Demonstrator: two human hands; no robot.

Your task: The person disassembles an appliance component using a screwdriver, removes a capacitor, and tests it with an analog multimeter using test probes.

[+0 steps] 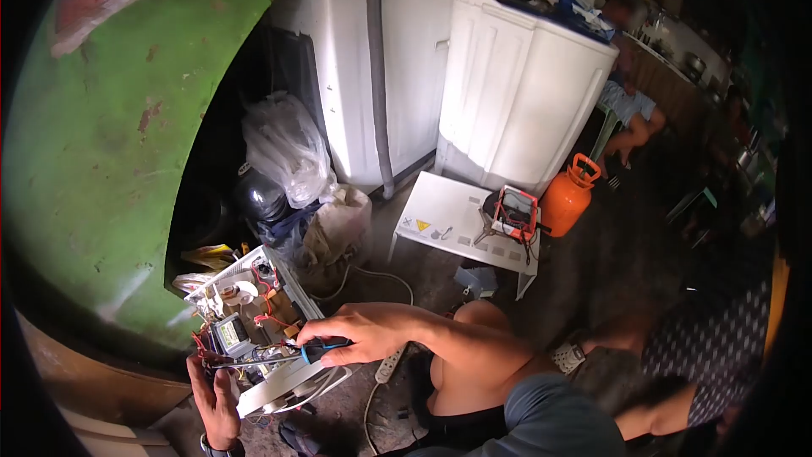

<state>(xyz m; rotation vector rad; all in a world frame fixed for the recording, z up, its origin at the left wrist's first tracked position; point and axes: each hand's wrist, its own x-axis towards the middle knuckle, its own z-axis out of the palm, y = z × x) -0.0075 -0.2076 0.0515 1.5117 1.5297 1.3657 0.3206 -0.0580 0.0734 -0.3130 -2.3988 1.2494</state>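
My right hand (365, 334) is closed round the black and blue handle of a screwdriver (315, 350). The screwdriver's long shaft lies across an opened white appliance (302, 298), pointing left. My left hand (216, 404), with a watch at the wrist, is at the appliance's near left edge, close to the screwdriver's tip. Its fingers are bent round something small that I cannot make out, near red wires (200, 341). Inside the appliance are a transformer (230, 333) with a pale label, circuit parts and several loose wires.
A white metal cover (427, 211) with a warning label stands beyond, bearing a red-cased meter (514, 210). Right of it is an orange gas cylinder (567, 199). A power strip (390, 366) lies on the floor. Behind are white washing machines (516, 76). A person (668, 415) sits at right.
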